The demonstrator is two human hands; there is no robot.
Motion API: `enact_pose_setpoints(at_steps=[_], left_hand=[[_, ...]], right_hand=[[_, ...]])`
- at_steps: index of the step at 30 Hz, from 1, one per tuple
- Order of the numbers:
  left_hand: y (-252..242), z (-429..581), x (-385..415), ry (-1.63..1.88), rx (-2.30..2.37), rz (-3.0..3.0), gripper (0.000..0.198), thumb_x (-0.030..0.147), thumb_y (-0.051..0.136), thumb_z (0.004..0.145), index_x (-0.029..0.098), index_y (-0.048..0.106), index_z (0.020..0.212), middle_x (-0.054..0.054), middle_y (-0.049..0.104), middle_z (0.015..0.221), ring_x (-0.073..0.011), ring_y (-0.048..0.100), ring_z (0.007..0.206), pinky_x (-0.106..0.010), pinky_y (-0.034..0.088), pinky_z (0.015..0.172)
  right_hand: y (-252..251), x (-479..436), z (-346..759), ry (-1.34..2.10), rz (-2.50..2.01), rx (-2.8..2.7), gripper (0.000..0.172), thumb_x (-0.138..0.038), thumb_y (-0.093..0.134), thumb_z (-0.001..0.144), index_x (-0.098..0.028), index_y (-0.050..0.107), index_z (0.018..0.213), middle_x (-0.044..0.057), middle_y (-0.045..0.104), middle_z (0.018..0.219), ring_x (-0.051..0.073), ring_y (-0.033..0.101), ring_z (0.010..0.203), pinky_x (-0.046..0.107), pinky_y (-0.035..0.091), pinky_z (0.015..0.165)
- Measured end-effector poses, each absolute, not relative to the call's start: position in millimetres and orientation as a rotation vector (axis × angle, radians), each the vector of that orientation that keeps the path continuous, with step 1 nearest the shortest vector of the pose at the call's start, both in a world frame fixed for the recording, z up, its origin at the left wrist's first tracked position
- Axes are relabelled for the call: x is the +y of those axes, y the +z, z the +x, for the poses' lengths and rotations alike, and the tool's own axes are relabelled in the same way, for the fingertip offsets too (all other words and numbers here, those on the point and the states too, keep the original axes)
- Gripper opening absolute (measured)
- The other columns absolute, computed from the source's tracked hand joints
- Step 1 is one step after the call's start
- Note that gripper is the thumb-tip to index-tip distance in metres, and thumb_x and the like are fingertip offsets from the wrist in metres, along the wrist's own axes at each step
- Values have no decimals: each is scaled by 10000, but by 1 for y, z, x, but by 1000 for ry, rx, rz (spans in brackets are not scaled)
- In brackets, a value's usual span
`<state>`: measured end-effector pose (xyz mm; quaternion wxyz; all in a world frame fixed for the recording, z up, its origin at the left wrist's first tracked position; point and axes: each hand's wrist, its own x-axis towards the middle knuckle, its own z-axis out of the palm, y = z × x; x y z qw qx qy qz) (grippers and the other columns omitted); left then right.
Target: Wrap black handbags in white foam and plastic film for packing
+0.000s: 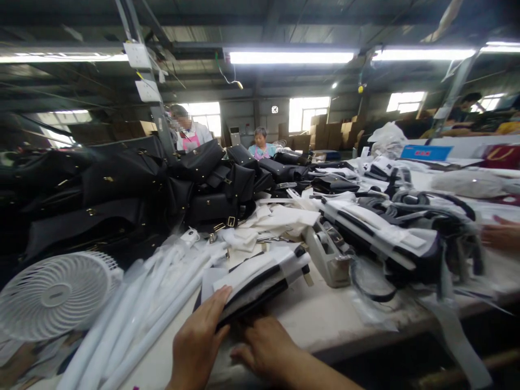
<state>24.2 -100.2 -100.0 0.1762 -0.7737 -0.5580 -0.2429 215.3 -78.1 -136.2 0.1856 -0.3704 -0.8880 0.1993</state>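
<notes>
A black handbag (pixel 260 284) with white wrapping sheets lies at the table's near side. My left hand (pixel 201 330) grips its left end, with the fingers over the white wrap and the thumb along the near side. At the bag's lower edge is my right hand (pixel 264 344); its thumb points left and its fingertips are hidden beneath the bag. A tape dispenser (pixel 331 260) stands right of the bag. Behind it are loose white sheets (pixel 280 216).
A white fan (pixel 57 295) and long white tubes (pixel 138 319) lie at left. Black bags (pixel 122 179) are heaped behind. Another wrapped bag (pixel 377 233) and straps (pixel 422 203) are on the right, near another person's hand (pixel 501 233). People (pixel 260 143) are in the background.
</notes>
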Motion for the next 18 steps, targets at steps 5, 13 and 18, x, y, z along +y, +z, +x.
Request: enact_pose_setpoints(at_steps=[5, 13, 18], left_hand=[[-109, 25, -108, -610, -1516, -2148, 708, -21, 509, 795, 213, 365, 1448, -26, 569, 1393, -182, 598, 1194, -291, 531, 936], [-120, 32, -110, -580, -1415, -2086, 623, 4, 479, 822, 181, 437, 1418, -24, 560, 1401, -195, 606, 1184, -306, 543, 918], [-123, 41, -110, -645, -1347, -2086, 581, 13, 418, 854, 208, 479, 1398, 6, 549, 1409, -179, 593, 1199, -290, 519, 952]], right_hand=[[-152, -86, 213, 284, -924, -2477, 396, -466, 470, 962, -180, 635, 1180, 121, 679, 1189, 290, 612, 1096, 425, 481, 980], [-161, -91, 233, 124, -570, -2616, 640, -561, 454, 948, -139, 421, 1429, 129, 548, 1403, 264, 492, 1287, 353, 393, 1110], [-182, -85, 227, 120, -640, -2656, 684, -598, 558, 881, -162, 464, 1400, 137, 630, 1293, 273, 580, 1168, 348, 480, 1012]])
